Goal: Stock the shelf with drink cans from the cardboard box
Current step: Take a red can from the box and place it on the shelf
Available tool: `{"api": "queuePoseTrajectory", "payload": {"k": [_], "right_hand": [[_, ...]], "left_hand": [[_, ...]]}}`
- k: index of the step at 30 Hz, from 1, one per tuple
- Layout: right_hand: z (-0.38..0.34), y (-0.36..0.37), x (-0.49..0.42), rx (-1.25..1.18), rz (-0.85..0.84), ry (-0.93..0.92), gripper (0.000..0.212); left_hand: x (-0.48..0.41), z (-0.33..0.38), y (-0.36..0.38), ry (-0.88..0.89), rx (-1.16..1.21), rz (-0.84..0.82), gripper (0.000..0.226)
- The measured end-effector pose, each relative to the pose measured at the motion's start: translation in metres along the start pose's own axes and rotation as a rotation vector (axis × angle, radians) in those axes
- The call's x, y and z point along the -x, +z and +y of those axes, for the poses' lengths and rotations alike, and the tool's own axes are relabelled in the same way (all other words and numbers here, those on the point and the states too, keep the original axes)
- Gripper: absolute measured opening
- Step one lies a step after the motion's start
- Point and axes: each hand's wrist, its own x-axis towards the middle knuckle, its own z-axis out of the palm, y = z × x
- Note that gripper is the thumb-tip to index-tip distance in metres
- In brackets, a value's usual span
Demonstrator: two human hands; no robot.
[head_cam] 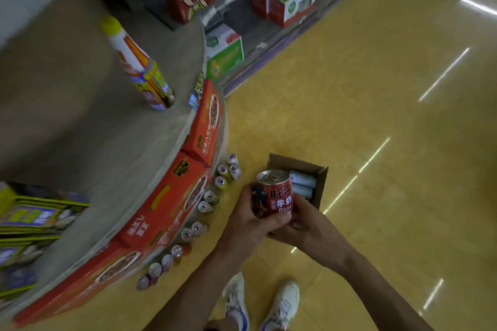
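A red drink can (274,193) with white lettering stands upright between both hands, above the cardboard box (321,183). My left hand (252,223) grips the can from the left and below. My right hand (306,226) holds its lower right side, fingers curled under it. The open box sits on the floor and holds pale blue cans (302,183) lying on their sides. The grey shelf (102,126) curves along the left, with one tall bottle (137,64) standing on it.
Red cartons (172,196) line the shelf level below. Several cans (209,199) stand in a row at the shelf's foot. Yellow packs (29,217) sit at the left edge. Red and green cartons (290,0) fill far shelves. Yellow floor stretches right; my shoes (261,303) are below.
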Motion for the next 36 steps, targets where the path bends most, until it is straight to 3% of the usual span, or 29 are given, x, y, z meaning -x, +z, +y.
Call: {"api": "queuePoseTrajectory", "payload": {"k": [7, 11, 15, 23, 26, 33, 36], "right_hand": [[-0.123, -0.006, 0.044, 0.135, 0.003, -0.199, 0.051], [-0.17, 0.011, 0.063, 0.198, 0.0, -0.29, 0.062], [-0.209, 0.044, 0.073, 0.25, 0.01, -0.356, 0.054], [-0.292, 0.151, 0.101, 0.27, -0.014, -0.547, 0.055], [-0.317, 0.195, 0.11, 0.26, -0.038, -0.604, 0.05], [-0.352, 0.279, 0.105, 0.306, -0.068, -0.678, 0.048], [-0.365, 0.307, 0.096, 0.34, -0.116, -0.7, 0.047]], "left_hand": [[0.075, 0.103, -0.013, 0.175, 0.022, 0.142, 0.071], [0.111, 0.133, -0.034, 0.265, 0.038, 0.231, 0.07], [0.154, 0.157, -0.068, 0.354, 0.048, 0.276, 0.059], [0.249, 0.183, -0.168, 0.528, 0.046, 0.338, 0.067], [0.28, 0.183, -0.208, 0.547, 0.003, 0.374, 0.073], [0.325, 0.173, -0.282, 0.587, 0.01, 0.513, 0.059], [0.338, 0.168, -0.308, 0.586, 0.011, 0.581, 0.066]]}}
